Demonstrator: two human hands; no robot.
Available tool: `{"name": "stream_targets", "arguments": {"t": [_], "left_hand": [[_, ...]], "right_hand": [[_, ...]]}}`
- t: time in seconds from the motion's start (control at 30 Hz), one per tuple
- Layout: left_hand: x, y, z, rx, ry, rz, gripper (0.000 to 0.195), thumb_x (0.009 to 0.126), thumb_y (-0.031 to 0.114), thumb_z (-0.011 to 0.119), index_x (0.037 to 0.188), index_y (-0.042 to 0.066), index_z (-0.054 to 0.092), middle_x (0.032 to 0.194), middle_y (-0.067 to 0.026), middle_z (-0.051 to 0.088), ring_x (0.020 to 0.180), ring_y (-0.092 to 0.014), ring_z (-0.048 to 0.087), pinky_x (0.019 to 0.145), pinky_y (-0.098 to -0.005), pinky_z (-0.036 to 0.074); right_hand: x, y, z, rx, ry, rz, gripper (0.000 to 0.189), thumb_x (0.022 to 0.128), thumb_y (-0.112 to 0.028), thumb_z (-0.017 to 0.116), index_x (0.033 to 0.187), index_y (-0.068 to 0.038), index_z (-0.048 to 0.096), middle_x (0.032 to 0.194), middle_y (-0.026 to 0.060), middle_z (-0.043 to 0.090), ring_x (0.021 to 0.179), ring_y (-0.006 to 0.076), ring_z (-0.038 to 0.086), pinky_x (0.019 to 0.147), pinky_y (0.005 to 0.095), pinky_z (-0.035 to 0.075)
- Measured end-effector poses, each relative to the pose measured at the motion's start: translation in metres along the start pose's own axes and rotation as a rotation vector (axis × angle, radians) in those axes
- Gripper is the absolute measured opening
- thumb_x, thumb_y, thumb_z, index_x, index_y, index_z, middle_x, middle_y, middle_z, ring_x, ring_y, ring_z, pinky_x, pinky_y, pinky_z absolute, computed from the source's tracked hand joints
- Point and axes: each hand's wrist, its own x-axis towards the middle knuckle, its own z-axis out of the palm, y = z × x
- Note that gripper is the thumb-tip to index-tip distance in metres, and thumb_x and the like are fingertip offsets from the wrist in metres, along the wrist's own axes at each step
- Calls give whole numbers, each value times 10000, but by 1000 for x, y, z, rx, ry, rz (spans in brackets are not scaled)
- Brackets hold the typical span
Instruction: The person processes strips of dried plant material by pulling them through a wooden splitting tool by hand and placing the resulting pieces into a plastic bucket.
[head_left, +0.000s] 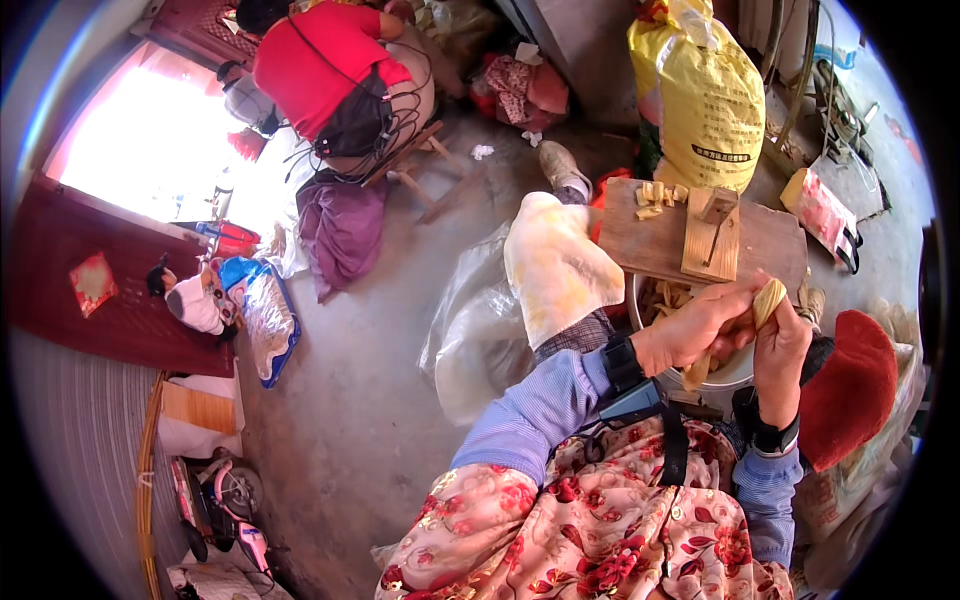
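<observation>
Over a round metal pot (742, 375), both hands meet at a pale yellow, ribbed, folded strip (768, 301), perhaps plant material. My right hand (781, 356) pinches it from the right between thumb and fingers. From the left, my left hand (697, 326) touches its edge with curled fingers; its exact grip is partly hidden. Similar strips (667, 296) lie in the pot, and one shows below my left hand. Just beyond is a brown wooden board (652, 236) with small yellow pieces (654, 196) and a wooden block fixture (711, 232) with a thin metal part.
A full yellow woven sack (709, 105) stands behind the board. Clear plastic sheeting (480, 337) lies on the floor left of my cloth-covered leg (559, 262). A red plush cover (851, 390) is at my right. A person in red (322, 67) sits further off; children are near the doorway.
</observation>
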Motion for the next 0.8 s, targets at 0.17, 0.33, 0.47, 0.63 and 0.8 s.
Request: {"name": "stream_targets", "arguments": {"t": [0.17,0.33,0.47,0.63,0.8], "left_hand": [[-3,-10,0,205,40,-14,274,922,115,542,1190,74,508,706,2,531,484,-51,446,415,-184,346],[-1,-18,-16,340,139,-200,88,905,117,589,963,56,563,645,-3,564,478,-39,464,418,-185,347],[-10,-11,-21,925,181,-32,55,875,96,561,915,60,571,646,-27,593,495,-143,519,471,-263,399],[-11,-3,-3,2033,309,816,154,764,156,553,890,68,565,741,-32,581,700,-237,557,642,-350,418],[0,-14,-27,1946,280,1012,77,752,191,586,805,137,570,727,-28,535,688,-209,524,633,-375,390]], "right_hand": [[-1,3,-4,-319,-11,-135,362,819,25,558,1158,-72,641,772,140,618,690,269,618,643,323,491],[1,-2,0,-314,8,-168,306,799,23,553,1076,-54,657,866,138,622,733,299,617,650,336,483],[3,11,-3,-371,-72,-277,112,782,-18,582,882,11,622,859,144,604,711,318,595,607,348,458],[-6,30,2,-7,-139,57,187,880,-102,589,764,37,544,644,104,509,561,138,451,522,320,381],[-3,60,6,191,-422,337,337,907,-277,564,824,44,622,698,10,592,701,67,493,574,295,442]]}}
